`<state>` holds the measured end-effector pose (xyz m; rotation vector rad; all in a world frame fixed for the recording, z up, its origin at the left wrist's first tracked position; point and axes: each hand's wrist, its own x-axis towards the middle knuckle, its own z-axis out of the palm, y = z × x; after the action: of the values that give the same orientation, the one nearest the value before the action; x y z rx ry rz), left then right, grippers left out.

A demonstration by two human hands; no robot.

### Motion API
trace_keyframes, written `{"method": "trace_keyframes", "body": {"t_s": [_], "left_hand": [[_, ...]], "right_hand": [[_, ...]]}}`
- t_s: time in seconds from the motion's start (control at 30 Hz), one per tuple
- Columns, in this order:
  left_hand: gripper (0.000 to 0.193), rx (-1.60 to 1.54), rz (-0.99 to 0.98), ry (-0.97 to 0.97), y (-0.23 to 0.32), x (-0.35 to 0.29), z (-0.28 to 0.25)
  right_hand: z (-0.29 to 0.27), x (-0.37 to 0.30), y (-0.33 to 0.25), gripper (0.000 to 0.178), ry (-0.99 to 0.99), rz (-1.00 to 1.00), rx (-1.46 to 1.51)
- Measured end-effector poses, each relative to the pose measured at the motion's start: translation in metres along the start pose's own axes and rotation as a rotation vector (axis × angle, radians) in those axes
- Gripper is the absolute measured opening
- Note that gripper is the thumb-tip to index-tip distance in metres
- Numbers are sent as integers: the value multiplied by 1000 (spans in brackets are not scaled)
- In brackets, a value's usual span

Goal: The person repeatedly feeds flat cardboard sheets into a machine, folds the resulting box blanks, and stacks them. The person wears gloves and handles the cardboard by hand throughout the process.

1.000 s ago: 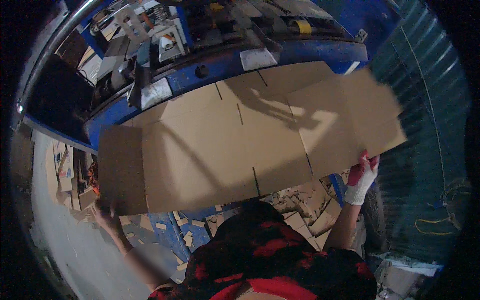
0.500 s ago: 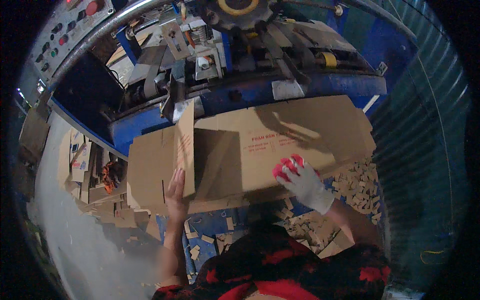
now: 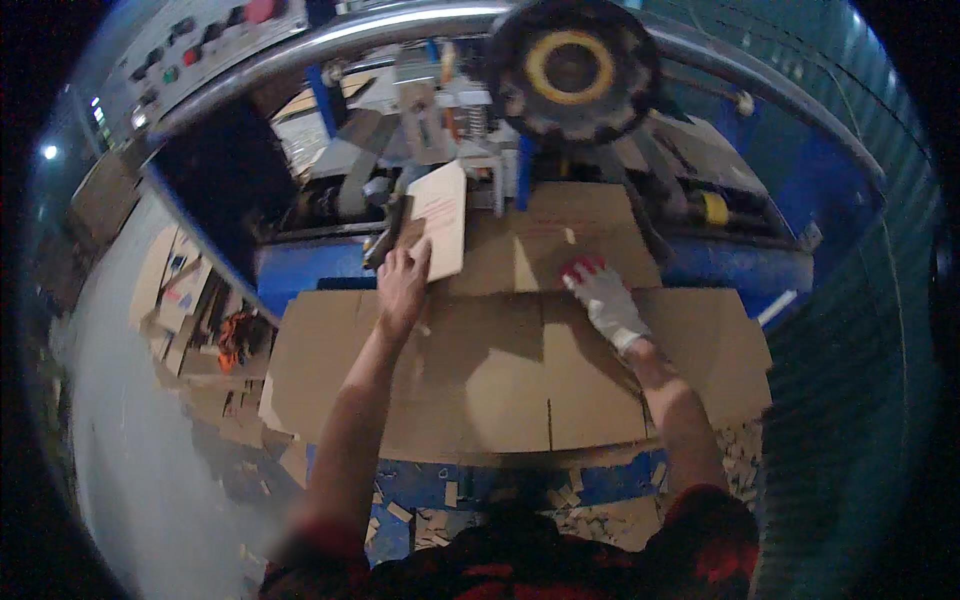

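A large flat brown cardboard blank (image 3: 500,380) lies across the blue machine table (image 3: 300,275) in front of me. On top of it a second folded cardboard piece (image 3: 570,235) reaches under the machine head. My left hand (image 3: 403,285), bare, grips the lower edge of a pale cardboard flap (image 3: 440,215) that stands tilted up. To its right my right hand (image 3: 603,298), in a white glove with red fingertips, rests flat with fingers spread on the folded piece near its front edge.
A dark round wheel with a yellow ring (image 3: 572,65) hangs above the feed area. A control panel with coloured buttons (image 3: 200,50) is at top left. Cardboard stacks (image 3: 180,290) and scraps (image 3: 440,510) litter the floor. A green corrugated wall (image 3: 860,350) closes the right side.
The wide cardboard blank I held spread out has been folded and laid down. Both hands have moved forward toward the machine, the left now at the raised flap.
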<state>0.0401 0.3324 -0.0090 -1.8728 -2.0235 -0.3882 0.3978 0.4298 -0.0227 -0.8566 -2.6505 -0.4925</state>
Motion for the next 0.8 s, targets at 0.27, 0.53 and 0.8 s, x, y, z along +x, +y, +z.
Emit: {"method": "trace_keyframes", "body": {"t_s": [0.27, 0.53, 0.8], "left_hand": [[52, -617, 88, 75, 8, 53, 17], [58, 312, -933, -210, -100, -195, -68], [81, 93, -769, -227, -144, -314, -81]], "right_hand": [[2, 75, 35, 40, -23, 625, -6], [-73, -154, 19, 74, 3, 944, -49], [-121, -300, -62, 96, -25, 1324, -387]]}}
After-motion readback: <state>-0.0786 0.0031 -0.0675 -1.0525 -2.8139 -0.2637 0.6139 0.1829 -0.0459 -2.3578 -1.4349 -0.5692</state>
